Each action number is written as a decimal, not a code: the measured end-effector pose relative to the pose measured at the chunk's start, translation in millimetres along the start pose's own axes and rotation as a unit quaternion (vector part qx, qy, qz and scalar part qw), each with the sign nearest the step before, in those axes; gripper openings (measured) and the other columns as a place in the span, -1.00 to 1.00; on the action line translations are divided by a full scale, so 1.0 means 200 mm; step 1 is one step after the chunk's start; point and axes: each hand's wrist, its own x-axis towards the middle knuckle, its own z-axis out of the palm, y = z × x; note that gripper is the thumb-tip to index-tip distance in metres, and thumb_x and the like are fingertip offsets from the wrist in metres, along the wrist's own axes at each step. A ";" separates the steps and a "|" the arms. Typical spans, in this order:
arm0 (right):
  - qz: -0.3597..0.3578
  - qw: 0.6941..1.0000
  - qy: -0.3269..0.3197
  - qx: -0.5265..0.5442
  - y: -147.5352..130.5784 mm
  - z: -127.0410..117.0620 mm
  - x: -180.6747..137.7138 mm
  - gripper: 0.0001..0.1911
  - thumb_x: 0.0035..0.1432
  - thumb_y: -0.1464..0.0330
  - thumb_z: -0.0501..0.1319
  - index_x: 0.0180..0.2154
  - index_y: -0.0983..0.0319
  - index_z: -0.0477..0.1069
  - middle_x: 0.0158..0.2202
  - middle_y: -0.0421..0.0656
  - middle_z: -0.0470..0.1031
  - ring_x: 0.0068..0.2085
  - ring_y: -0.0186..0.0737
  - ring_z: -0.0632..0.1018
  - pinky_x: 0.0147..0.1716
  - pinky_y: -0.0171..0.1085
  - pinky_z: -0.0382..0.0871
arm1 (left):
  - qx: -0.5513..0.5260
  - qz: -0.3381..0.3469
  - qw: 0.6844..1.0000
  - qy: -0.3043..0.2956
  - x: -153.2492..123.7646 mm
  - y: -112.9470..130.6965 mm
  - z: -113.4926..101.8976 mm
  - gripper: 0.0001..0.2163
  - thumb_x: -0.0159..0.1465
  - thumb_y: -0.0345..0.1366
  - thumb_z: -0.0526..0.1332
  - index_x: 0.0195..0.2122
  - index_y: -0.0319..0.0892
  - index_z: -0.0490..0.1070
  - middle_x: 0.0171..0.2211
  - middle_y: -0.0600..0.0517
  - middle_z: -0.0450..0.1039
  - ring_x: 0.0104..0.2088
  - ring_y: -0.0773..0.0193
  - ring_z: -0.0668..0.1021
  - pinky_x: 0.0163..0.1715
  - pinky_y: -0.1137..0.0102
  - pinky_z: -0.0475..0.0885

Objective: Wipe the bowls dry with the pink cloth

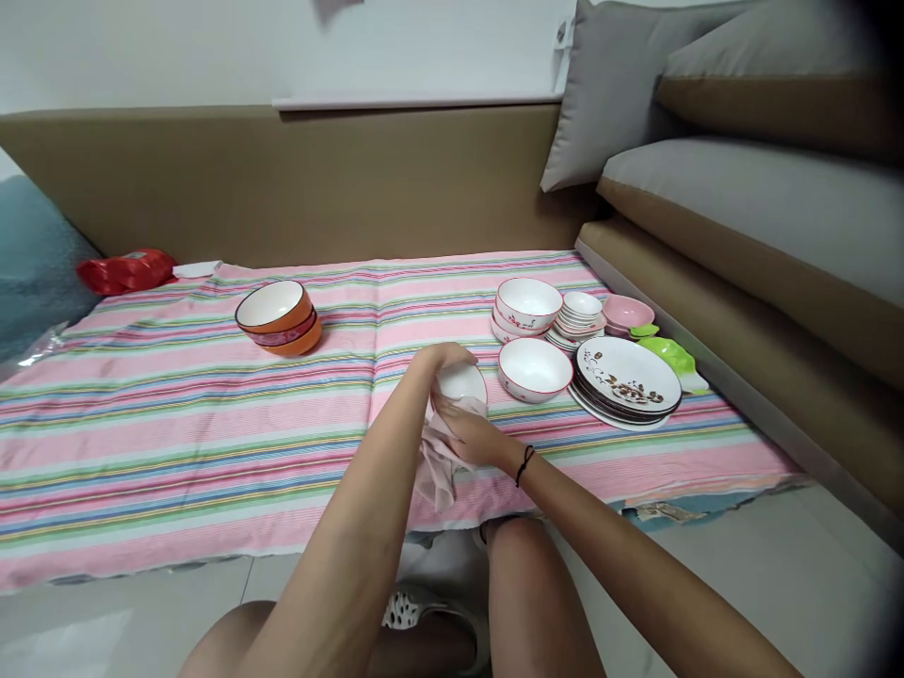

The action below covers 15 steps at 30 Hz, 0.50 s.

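My left hand (pixel 442 359) grips the rim of a small white bowl (pixel 462 381), held just above the striped cloth (pixel 176 424). My right hand (pixel 472 435) presses a pale pink rag (pixel 436 466) against the bowl's near side, with the rag hanging down below the hand. A black band sits on my right wrist. Just right of the held bowl stands a white bowl with a red rim (pixel 535 368).
Further right are a stack of patterned plates (pixel 625 381), stacked white bowls (pixel 527 307), small saucers (pixel 580 316), a pink bowl (pixel 627 312) and a green dish (pixel 674 358). Stacked orange bowls (pixel 278 317) stand at left. A red bag (pixel 125 270) lies far left. Sofa cushions (pixel 741 207) rise at right.
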 end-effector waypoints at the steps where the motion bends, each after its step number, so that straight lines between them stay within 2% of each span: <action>1: -0.004 1.000 -0.002 -0.003 -0.01 0.00 -0.02 -0.43 0.34 0.31 -0.07 0.29 0.44 -0.02 0.31 0.11 0.10 0.33 -0.13 0.13 0.29 -0.11 0.08 | 0.029 -0.024 0.999 -0.030 -0.01 0.01 -0.01 -0.85 -0.11 -0.23 0.35 -0.59 -0.21 0.49 -0.46 -0.13 0.57 -0.36 -0.07 0.57 -0.30 0.18 0.43; 4: -0.005 0.999 -0.026 -0.030 -0.01 -0.02 -0.07 -0.55 0.34 0.36 -0.06 0.20 0.35 0.21 0.21 0.04 0.30 0.22 -0.14 0.33 0.20 -0.12 0.21 | 0.093 -0.071 0.988 -0.098 -0.07 0.04 -0.05 -0.79 -0.03 -0.15 0.30 -0.52 -0.21 0.52 -0.43 -0.08 0.58 -0.38 0.03 0.56 -0.32 0.27 0.44; 8: 0.048 0.985 -0.097 -0.138 0.00 -0.04 -0.09 -0.64 0.30 0.36 0.05 0.02 0.39 0.42 0.08 0.09 0.45 0.13 -0.05 0.43 0.14 -0.10 0.27 | 0.128 -0.056 0.984 -0.114 -0.15 0.07 -0.07 -0.74 0.09 -0.10 0.21 -0.35 -0.17 0.55 -0.22 -0.04 0.58 -0.25 0.10 0.55 -0.28 0.38 0.42; 10: 0.087 0.971 -0.105 -0.198 -0.01 -0.04 -0.09 -0.56 0.26 0.28 0.13 0.02 0.50 0.41 0.07 0.19 0.43 0.17 0.06 0.38 0.20 -0.05 0.19 | 0.138 -0.043 0.984 -0.106 -0.18 0.07 -0.06 -0.73 0.12 -0.10 0.18 -0.31 -0.15 0.54 -0.17 -0.02 0.57 -0.21 0.11 0.54 -0.27 0.40 0.41; 13: 0.126 0.960 -0.065 -0.243 -0.03 -0.02 -0.11 -0.33 0.22 0.17 0.17 0.14 0.61 0.27 0.21 0.28 0.23 0.27 0.14 0.22 0.29 -0.01 0.01 | 0.145 -0.032 0.985 -0.093 -0.21 0.07 -0.03 -0.74 0.13 -0.12 0.16 -0.37 -0.18 0.53 -0.24 -0.07 0.58 -0.26 0.11 0.54 -0.30 0.40 0.41; 15: 0.149 0.959 -0.046 -0.238 -0.07 0.01 -0.13 -0.35 0.25 0.21 0.14 0.17 0.61 0.22 0.25 0.28 0.15 0.30 0.13 0.17 0.31 -0.01 -0.03 | 0.144 -0.023 0.986 -0.077 -0.23 0.05 -0.02 -0.75 0.13 -0.14 0.15 -0.42 -0.21 0.51 -0.27 -0.11 0.58 -0.30 0.11 0.54 -0.32 0.38 0.41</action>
